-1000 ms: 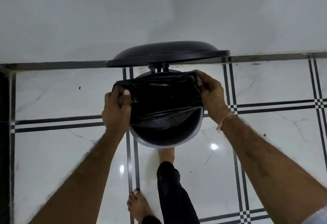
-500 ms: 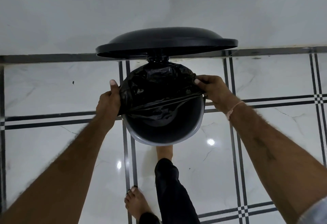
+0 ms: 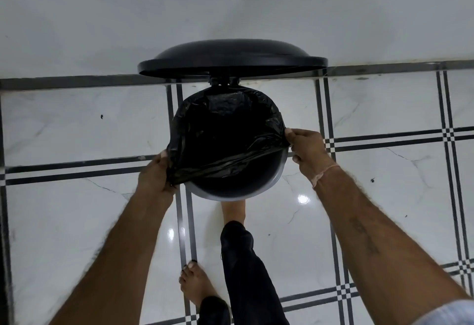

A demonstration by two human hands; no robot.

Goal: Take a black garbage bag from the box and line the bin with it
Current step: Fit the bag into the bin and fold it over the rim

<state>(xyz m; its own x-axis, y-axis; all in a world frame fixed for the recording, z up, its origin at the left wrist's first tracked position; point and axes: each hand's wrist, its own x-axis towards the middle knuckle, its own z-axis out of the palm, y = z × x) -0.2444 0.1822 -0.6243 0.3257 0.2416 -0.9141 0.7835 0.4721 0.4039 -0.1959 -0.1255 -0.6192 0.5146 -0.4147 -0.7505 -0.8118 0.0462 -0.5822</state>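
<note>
Here, mid-frame, my left hand (image 3: 156,174) and right hand (image 3: 306,146) pinched the garbage bag (image 3: 225,132) over the bin (image 3: 238,192); its near rim stayed bare, needing even stretching.

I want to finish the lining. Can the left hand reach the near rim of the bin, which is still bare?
Probably yes. The left hand grips the bag right beside the bare near rim, with nothing between them.

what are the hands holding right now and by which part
Both hands grip the black garbage bag by its open edge: left hand at the bin's left side, right hand at its right.
</note>
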